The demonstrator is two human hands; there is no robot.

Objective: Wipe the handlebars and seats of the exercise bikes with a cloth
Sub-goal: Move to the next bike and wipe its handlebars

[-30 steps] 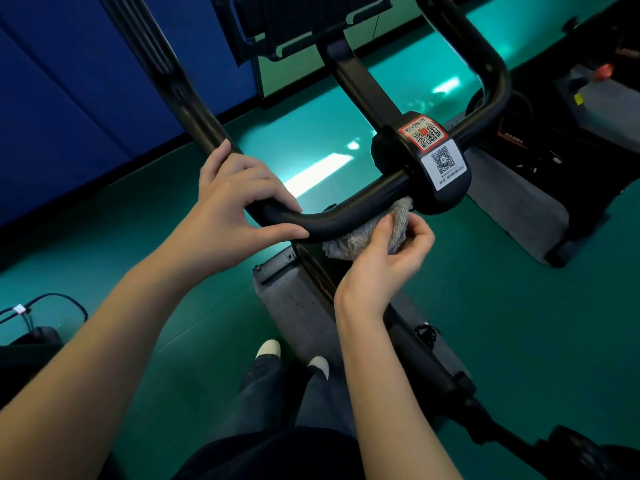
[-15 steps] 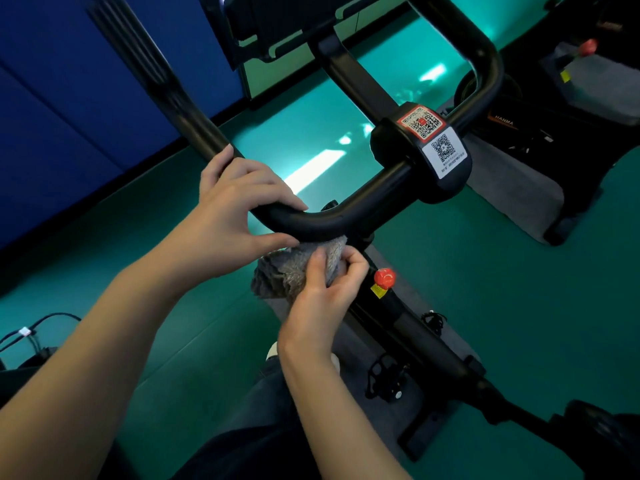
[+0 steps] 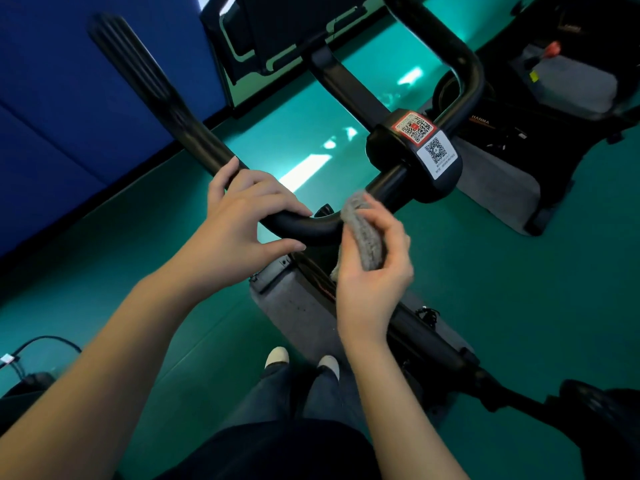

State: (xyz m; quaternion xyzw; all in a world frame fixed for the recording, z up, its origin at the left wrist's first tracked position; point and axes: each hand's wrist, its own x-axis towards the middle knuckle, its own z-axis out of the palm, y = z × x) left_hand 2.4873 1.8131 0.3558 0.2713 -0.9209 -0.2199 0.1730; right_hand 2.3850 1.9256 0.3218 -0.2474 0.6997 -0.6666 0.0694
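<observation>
The black handlebar (image 3: 304,226) of an exercise bike curves across the middle of the head view. Its centre clamp (image 3: 415,164) carries two QR stickers. My left hand (image 3: 239,226) grips the bar at its left bend, fingers over the top and thumb underneath. My right hand (image 3: 374,271) holds a folded grey cloth (image 3: 367,233) against the near side of the bar, just right of my left hand and below the clamp. No seat is in view.
A second bike (image 3: 540,109) stands at the upper right on a grey mat. The bike's frame (image 3: 433,344) runs down to the lower right over another grey mat (image 3: 298,313). Blue wall panels (image 3: 69,98) stand at the left. My shoes (image 3: 301,358) are on the green floor.
My right hand has brought the cloth up from under the bar onto its near side, closer to the clamp. My left hand keeps its grip on the bend.
</observation>
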